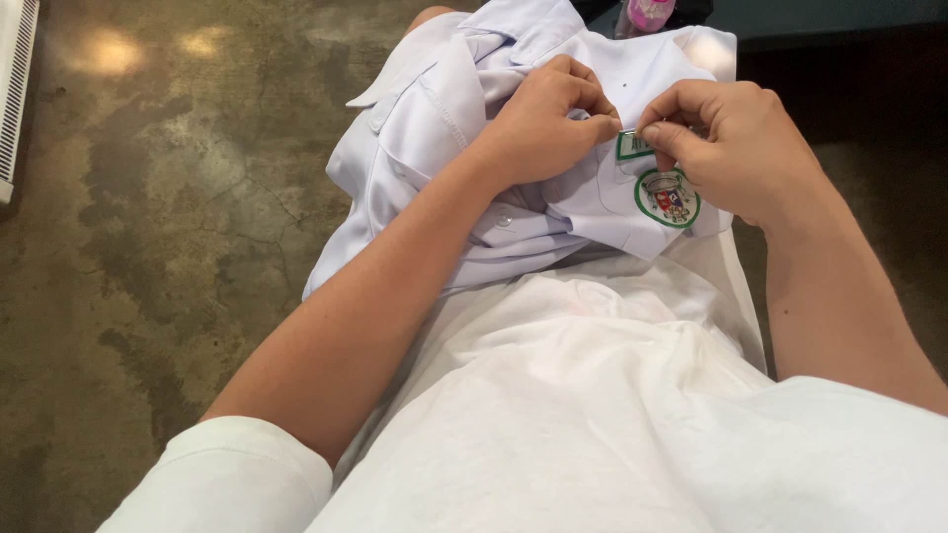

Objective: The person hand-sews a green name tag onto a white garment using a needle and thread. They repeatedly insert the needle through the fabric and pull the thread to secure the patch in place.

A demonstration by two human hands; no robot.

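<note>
Seated with the white shirt (pixel 474 128) lying across the lap, the left hand (pixel 548 123) is pinching its fabric shut while the right hand (pixel 726 148) is gripping something thin beside the round badge (pixel 668 197), and keeping the cloth taut would probably steady the work.

The place looks like a plain indoor room, perhaps a home or a small workroom; which one cannot be told. A bare, stained and cracked concrete floor (pixel 148 227) gleams under lamp reflections. At the floor's far left edge stands a white slatted appliance (pixel 14 89); beyond its far right runs dark furniture (pixel 839 20).
</note>
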